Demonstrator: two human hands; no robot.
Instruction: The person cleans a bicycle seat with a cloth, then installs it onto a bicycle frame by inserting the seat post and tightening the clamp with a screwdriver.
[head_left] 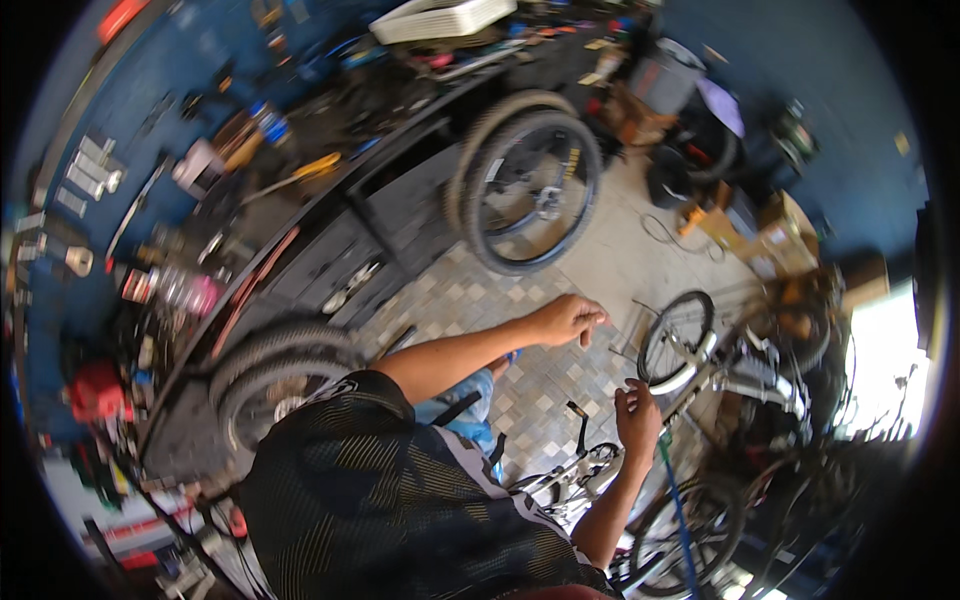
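Note:
My left hand [570, 320] is held out in mid-air above the tiled floor [440, 300]. Its fingers are loosely bent and apart, and I see nothing between them. Lower and to the right, my right hand [638, 420] is raised with its fingers half curled and their tips apart. Nothing shows in it. Just beyond the right hand is a white bicycle [770, 385] with a small wheel [677, 335]. A thin green and blue strap or cord [680, 520] runs down beside my right wrist. Between my arms, a crank arm [577, 425] of a bicycle below shows.
A dark workbench [400, 140] littered with tools runs along the left. Bicycle wheels [530, 190] lean on its front, and more tyres [285, 385] stand nearer. Cardboard boxes [775, 235] and a bin [665, 75] stand far right. More bicycles crowd the lower right.

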